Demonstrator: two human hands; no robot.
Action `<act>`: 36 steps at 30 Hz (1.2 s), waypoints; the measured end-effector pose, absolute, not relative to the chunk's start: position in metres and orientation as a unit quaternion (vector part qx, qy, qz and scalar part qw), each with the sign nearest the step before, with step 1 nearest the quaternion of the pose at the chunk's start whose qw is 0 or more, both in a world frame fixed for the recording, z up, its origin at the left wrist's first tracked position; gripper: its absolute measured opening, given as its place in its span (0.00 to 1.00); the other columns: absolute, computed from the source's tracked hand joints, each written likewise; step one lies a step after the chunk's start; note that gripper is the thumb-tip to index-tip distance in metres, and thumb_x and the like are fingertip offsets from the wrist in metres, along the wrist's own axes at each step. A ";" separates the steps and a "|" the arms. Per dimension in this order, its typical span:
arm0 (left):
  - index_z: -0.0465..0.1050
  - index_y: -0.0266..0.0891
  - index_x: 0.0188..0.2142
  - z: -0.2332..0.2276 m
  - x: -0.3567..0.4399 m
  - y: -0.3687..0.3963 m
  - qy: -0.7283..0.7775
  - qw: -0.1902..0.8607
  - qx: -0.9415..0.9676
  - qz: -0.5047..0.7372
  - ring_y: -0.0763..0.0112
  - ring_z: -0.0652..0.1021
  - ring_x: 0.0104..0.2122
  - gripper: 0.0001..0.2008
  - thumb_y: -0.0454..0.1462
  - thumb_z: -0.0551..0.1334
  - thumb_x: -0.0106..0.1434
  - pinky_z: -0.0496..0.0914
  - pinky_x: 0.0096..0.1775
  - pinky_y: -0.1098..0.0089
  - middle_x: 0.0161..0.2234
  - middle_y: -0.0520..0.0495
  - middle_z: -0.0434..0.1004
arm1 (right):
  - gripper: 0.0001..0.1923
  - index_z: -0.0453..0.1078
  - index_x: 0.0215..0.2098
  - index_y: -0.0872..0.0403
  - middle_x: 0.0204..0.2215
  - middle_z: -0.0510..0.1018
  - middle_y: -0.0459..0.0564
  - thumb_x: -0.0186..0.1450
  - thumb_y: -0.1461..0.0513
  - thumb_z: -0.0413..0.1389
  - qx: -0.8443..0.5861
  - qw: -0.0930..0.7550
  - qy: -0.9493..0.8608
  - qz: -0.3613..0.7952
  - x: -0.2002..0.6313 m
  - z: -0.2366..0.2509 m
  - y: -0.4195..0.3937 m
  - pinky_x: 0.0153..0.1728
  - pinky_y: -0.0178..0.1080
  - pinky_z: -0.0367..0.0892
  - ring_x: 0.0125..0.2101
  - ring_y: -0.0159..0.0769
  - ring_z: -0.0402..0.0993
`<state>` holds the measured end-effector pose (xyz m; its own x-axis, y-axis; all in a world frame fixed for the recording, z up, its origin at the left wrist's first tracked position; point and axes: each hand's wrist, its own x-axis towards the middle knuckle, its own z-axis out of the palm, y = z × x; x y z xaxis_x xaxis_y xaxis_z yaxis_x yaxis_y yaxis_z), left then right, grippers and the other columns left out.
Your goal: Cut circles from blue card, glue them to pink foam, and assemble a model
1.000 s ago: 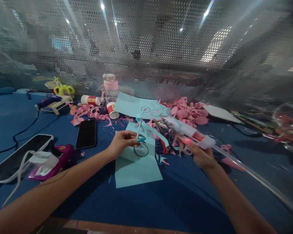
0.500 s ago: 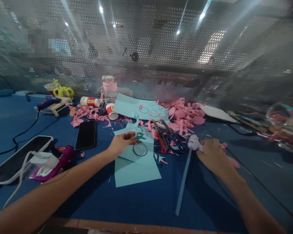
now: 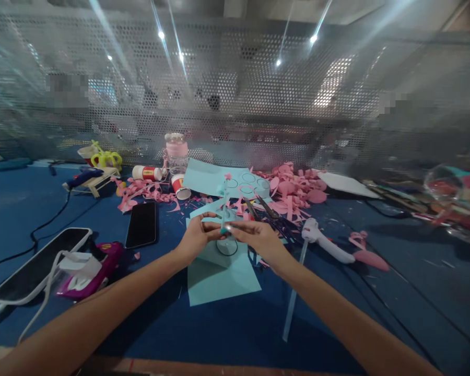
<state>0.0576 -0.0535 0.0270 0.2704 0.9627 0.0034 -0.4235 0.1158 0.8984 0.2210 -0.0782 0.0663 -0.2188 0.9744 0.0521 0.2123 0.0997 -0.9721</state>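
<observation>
**Paper stem pinched upright between both hands**

The paper stem (image 3: 224,206), a thin light-blue roll with a small pink bud at its top, stands upright over the light-blue sheets (image 3: 219,269) at the middle of the blue table (image 3: 235,324). The left hand (image 3: 196,237) has its fingertips closed around the lower end, seemingly to keep it vertical and steady. The right hand (image 3: 258,236) meets it from the other side, thumb and forefinger pressed onto the same low spot; I cannot tell whether anything else sits between those fingers. Holding it low down leaves the bud free and clear of the mess.

The white glue gun (image 3: 325,243) lies just to the right, near the right hand, with a glue stick poking out towards the table edge. Scissors (image 3: 264,209) lie behind the hands among pink paper scraps (image 3: 293,185). A black phone (image 3: 141,224) lies well to the left, and a pink-lidded jar (image 3: 176,149) stands at the back by the perforated screen.
</observation>
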 end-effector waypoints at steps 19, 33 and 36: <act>0.56 0.39 0.46 0.028 0.053 -0.060 0.447 0.356 0.596 0.564 0.58 0.72 0.47 0.28 0.38 0.67 0.49 0.68 0.45 0.59 0.51 0.35 0.66 | 0.18 0.79 0.30 0.57 0.23 0.80 0.51 0.50 0.52 0.62 -0.518 0.518 -0.543 0.411 0.228 0.051 -0.062 0.27 0.39 0.70 0.24 0.39 0.75; 0.72 0.36 0.44 0.025 0.055 -0.049 0.439 0.416 0.569 0.557 0.64 0.78 0.37 0.17 0.32 0.61 0.54 0.72 0.41 0.65 0.37 0.44 0.78 | 0.14 0.77 0.24 0.57 0.18 0.77 0.48 0.47 0.54 0.64 -0.462 0.461 -0.555 0.516 0.201 0.043 -0.073 0.22 0.34 0.69 0.17 0.30 0.70; 0.72 0.35 0.43 0.024 0.057 -0.046 0.410 0.476 0.534 0.566 0.65 0.78 0.34 0.17 0.33 0.63 0.52 0.72 0.39 0.66 0.34 0.45 0.79 | 0.14 0.77 0.22 0.57 0.16 0.76 0.47 0.46 0.53 0.64 -0.459 0.465 -0.555 0.515 0.199 0.043 -0.074 0.22 0.34 0.69 0.16 0.30 0.69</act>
<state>0.0565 -0.0465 0.0244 0.0240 0.9764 0.2145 -0.1007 -0.2111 0.9723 0.1987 -0.0738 0.0428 -0.1463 0.9883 0.0433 0.0321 0.0485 -0.9983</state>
